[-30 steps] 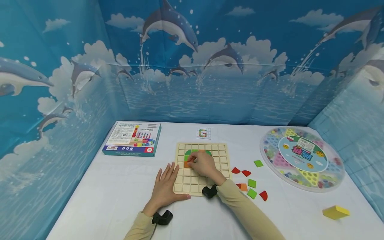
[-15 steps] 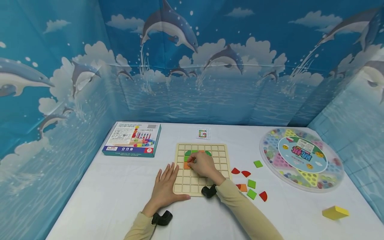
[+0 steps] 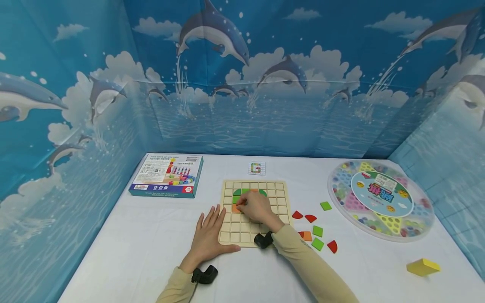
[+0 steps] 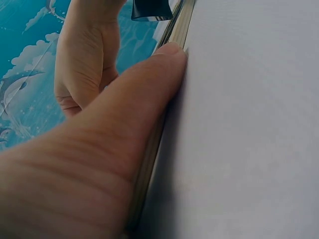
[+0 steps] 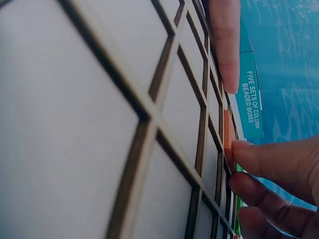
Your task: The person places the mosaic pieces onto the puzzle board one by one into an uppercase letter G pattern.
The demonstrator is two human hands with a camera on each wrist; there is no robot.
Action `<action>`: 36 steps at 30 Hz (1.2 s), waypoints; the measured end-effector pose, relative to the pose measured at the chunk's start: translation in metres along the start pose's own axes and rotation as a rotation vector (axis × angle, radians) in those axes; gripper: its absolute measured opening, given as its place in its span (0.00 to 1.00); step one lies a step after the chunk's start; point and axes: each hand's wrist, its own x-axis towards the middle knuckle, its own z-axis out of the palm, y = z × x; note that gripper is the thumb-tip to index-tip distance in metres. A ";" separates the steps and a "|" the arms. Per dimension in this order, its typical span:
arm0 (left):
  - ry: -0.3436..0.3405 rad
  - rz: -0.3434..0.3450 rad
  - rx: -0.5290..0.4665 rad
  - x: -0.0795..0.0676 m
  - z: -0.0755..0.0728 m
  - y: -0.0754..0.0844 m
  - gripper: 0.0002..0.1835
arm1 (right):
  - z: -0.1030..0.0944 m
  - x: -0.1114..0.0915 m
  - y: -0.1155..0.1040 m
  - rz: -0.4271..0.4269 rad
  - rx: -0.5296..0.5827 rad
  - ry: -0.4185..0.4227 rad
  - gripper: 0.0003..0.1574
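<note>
Grid board (image 3: 238, 237): flat on the tabletop (image 3: 144, 252), under the right fingers.
Left hand (image 3: 206, 240): fingers straight, spread, empty; left wrist view bares its thumb against the board's rim.
Right hand (image 3: 258, 208): fingers curled, tips close together; whether they pinch anything, cannot tell.
Orange tile (image 3: 235, 208): square, sides along the grid, at the right fingertips; only the right wrist view shows the thumb touching.

The left hand (image 3: 209, 236) lies palm down, its fingers (image 3: 211, 215) straight and spread toward the far edge of the bench (image 3: 113, 261), the thumb (image 3: 229, 248) stretched out sideways. The right forearm (image 3: 310, 263) slants toward the bench's far left corner; the right hand (image 3: 257, 206) bends its fingers, thumb tip near forefinger tip.
</note>
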 end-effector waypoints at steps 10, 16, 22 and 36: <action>0.003 0.002 0.002 0.001 0.000 -0.001 0.64 | -0.006 -0.004 0.005 -0.031 0.027 -0.039 0.04; -0.012 -0.010 0.003 0.002 0.000 -0.001 0.64 | -0.033 -0.022 0.017 -0.062 0.066 -0.043 0.07; -0.018 -0.020 -0.004 0.001 0.000 -0.001 0.64 | -0.067 -0.050 0.048 -0.077 0.071 0.008 0.08; -0.011 -0.017 -0.016 0.000 0.003 0.000 0.64 | -0.117 -0.117 0.108 0.192 -0.031 -0.134 0.13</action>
